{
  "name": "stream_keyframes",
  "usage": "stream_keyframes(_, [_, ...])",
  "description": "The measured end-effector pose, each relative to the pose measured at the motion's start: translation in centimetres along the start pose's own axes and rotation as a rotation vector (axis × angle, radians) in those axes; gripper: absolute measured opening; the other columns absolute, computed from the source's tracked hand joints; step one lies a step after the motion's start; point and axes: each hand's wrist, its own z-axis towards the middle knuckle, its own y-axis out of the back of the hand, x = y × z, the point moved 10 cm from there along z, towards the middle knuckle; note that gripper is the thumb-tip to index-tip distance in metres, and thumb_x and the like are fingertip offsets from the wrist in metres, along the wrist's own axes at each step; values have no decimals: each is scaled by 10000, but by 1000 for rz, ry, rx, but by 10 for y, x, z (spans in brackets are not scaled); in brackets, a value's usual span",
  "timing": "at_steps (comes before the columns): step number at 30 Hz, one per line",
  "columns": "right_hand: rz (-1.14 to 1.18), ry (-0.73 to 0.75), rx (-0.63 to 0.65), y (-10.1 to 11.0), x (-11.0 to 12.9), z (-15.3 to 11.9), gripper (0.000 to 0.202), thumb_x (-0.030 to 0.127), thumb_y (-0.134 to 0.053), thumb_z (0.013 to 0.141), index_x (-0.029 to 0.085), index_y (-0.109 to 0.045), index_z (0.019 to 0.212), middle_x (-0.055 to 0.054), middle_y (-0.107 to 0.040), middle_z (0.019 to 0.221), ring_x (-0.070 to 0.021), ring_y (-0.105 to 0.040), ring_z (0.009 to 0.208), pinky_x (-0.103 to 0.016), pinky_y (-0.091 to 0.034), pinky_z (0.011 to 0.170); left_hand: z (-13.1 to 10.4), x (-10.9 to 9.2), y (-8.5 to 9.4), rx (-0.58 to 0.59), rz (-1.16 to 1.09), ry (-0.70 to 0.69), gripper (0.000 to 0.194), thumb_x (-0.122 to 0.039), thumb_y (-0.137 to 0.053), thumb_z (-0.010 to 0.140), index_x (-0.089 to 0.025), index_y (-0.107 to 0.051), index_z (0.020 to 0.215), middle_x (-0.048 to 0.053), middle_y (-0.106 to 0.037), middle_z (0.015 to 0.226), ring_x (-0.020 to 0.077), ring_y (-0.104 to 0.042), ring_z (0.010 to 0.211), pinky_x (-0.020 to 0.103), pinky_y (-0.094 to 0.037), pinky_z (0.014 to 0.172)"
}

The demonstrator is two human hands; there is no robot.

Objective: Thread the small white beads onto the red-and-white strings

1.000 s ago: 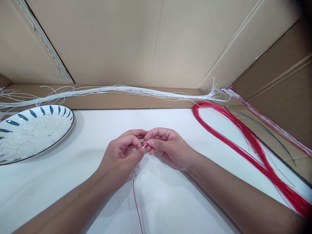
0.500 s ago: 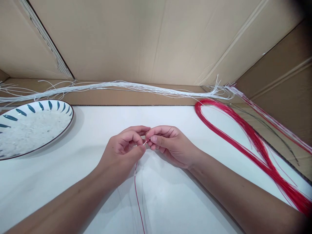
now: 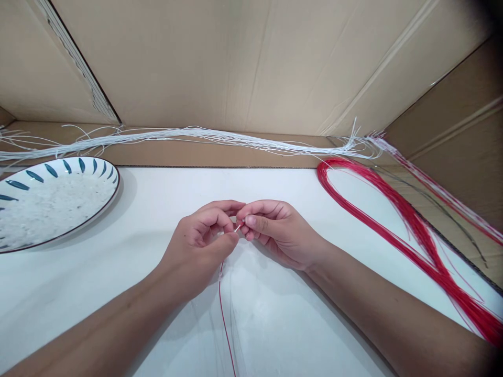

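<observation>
My left hand (image 3: 206,235) and my right hand (image 3: 277,230) meet fingertip to fingertip above the middle of the white tabletop. Between them shows a short white cord end (image 3: 238,228), pinched by my left thumb and fingers. A thin red cord (image 3: 226,324) hangs below my left hand and runs to the bottom edge of the view; a small clear piece (image 3: 220,274) sits on it near the hand. My right thumb and index finger are closed at the tip of the white end, on a tiny reddish bit too small to name.
An oval plate (image 3: 115,189) with blue leaf marks holds many small clear pieces at left. White cords (image 3: 220,137) stretch along the cardboard ledge at the back. A looped bundle of red cords (image 3: 365,222) lies right, with red-and-white strands (image 3: 444,186) beyond it.
Both hands keep their pinch at nearly the same spot, with only tiny finger motion. The whole view has shifted slightly.
</observation>
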Motion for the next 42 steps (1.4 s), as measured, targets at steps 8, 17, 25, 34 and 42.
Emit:
stream_keyframes(8, [-5, 16, 8, -1, 1, 1, 125, 242, -890, 758, 168, -813, 824, -7, -780, 766, -41, -690, 641, -120, -581, 666, -2, 1, -1, -9, -2, 35, 191, -252, -690, 771, -206, -615, 601, 37, -709, 1252, 264, -642, 1170, 334, -520, 811])
stream_keyframes(17, [-14, 12, 8, -1, 2, 0, 132, 248, -896, 745, 170, -811, 810, -4, -776, 763, -39, -681, 631, -126, -582, 667, -1, 1, 0, 5, 10, 22, 183, -243, -680, 772, -200, -616, 606, 57, -702, 1268, 267, -663, 1115, 331, -534, 756])
stream_keyframes(25, [-25, 4, 10, 0, -1, 1, 128, 246, -882, 769, 163, -808, 832, -13, -772, 758, -44, -689, 650, -130, -576, 682, 0, 0, -2, 22, 18, 9, 193, -236, -687, 790, -195, -621, 613, 47, -698, 1241, 215, -684, 965, 256, -496, 594])
stream_keyframes(34, [-45, 0, -10, 4, -1, 1, 142, 255, -887, 764, 159, -799, 822, -20, -767, 758, -51, -675, 626, -142, -581, 645, -1, -1, -1, 31, 30, -24, 194, -226, -682, 819, -202, -632, 633, 43, -698, 1219, 209, -682, 999, 325, -555, 818])
stream_keyframes(42, [-40, 3, 1, 2, 0, 1, 139, 241, -894, 753, 154, -802, 811, -17, -768, 764, -49, -673, 626, -141, -578, 641, -1, 0, -1, 13, 33, 15, 203, -247, -689, 798, -187, -612, 620, 57, -692, 1239, 209, -680, 957, 280, -525, 653])
